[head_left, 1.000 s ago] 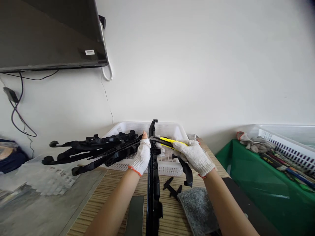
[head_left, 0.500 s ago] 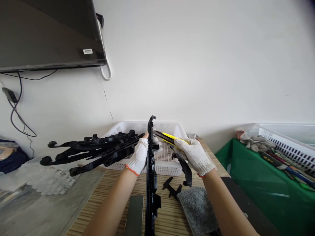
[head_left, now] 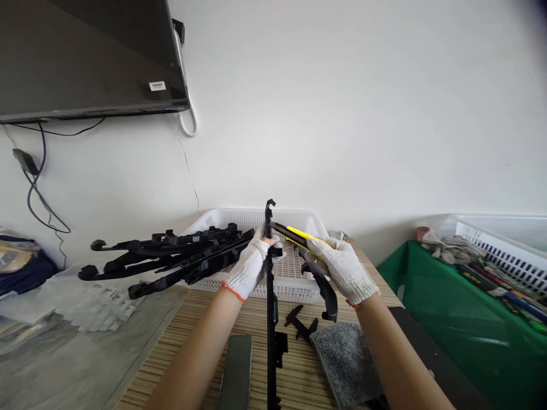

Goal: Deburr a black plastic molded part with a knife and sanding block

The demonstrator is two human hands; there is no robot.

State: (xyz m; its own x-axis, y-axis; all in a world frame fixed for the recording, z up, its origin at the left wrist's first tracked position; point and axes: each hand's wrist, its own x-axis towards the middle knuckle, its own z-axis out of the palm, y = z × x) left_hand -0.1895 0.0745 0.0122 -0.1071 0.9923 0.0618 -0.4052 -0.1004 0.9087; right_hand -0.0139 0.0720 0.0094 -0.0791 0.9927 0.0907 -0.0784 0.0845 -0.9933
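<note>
1 view only: head camera, above wooden table (head_left: 222, 330), facing forward and slightly down toward white wall (head_left: 342, 114); gloved hands close below; no 2nd view.

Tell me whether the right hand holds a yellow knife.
Yes, the right hand grips a yellow and black knife against the long black part.

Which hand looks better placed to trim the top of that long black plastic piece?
Probably the right hand: it holds the yellow knife, tip near the black piece. The left hand grips that piece, steadying it upright.
</note>
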